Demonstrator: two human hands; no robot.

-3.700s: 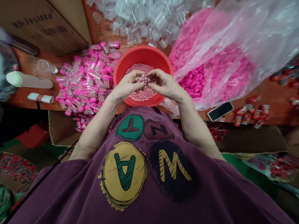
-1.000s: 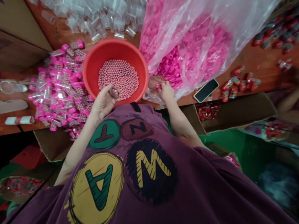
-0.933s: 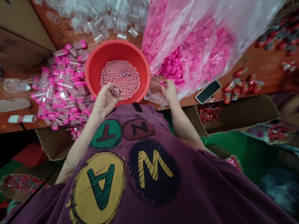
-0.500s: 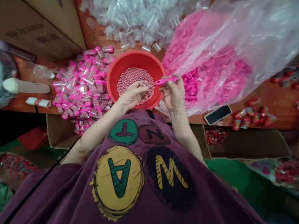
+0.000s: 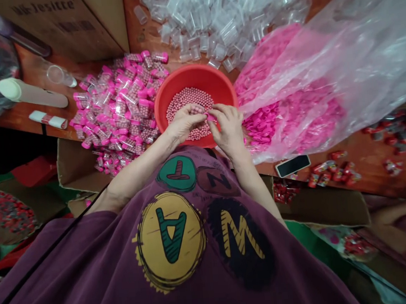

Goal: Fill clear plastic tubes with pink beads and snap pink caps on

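Observation:
Over a red bowl of pink beads, my two hands meet. My left hand is closed around a small clear bottle with pink beads inside, mostly covered by the fingers. My right hand pinches a bright pink plastic cap against the bottle's right end. Whether the cap is seated cannot be seen. Left of the bowl lies a heap of pink-capped bead bottles. On the right, more pink caps spill from a clear plastic bag.
Empty clear bottles are piled behind the bowl. A cardboard box stands back left, near a pale cylindrical bottle. A phone and red-wrapped pieces lie front right. Another person's arm shows at far right.
My right hand has moved left with the pink cap, bringing it from the bowl's right rim to the bottle in my left hand. The camera view has shifted slightly.

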